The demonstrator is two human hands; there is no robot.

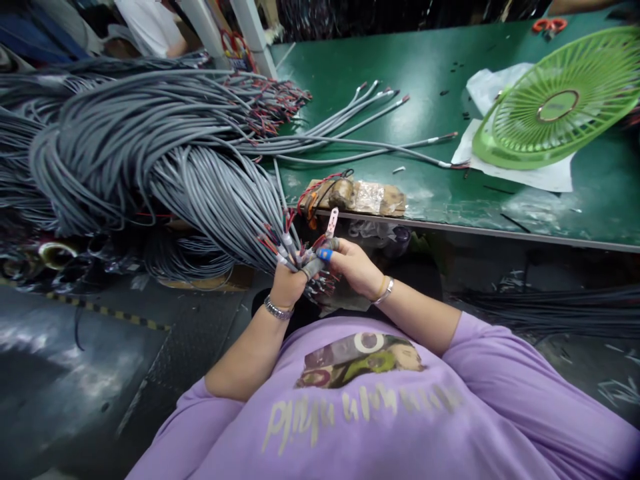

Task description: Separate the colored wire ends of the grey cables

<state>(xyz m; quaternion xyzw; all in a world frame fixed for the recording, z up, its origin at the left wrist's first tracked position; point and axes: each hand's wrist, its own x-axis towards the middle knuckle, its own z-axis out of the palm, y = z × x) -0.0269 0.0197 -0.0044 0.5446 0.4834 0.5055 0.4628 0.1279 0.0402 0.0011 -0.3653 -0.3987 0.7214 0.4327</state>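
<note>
My left hand (290, 287) is closed around the ends of several grey cables (287, 243), whose stripped tips show red and dark wires. Close against it, my right hand (357, 267) pinches its fingertips together at the cable ends; what lies between them is too small to make out. A blue wrap (325, 254) circles one of its digits, and grey coverings seem to be on other fingertips. More wire ends (323, 285) hang below both hands. The grey cables run back up to a thick bundle (215, 193) on the left.
The green table (425, 133) carries a wooden block (393, 200) with a clamped fixture at its front edge. A green fan (557, 107) and red-handled scissors (549, 27) are at the right. Loose cables (350, 120) stretch across the table. Another person's white sleeve (153, 30) shows behind.
</note>
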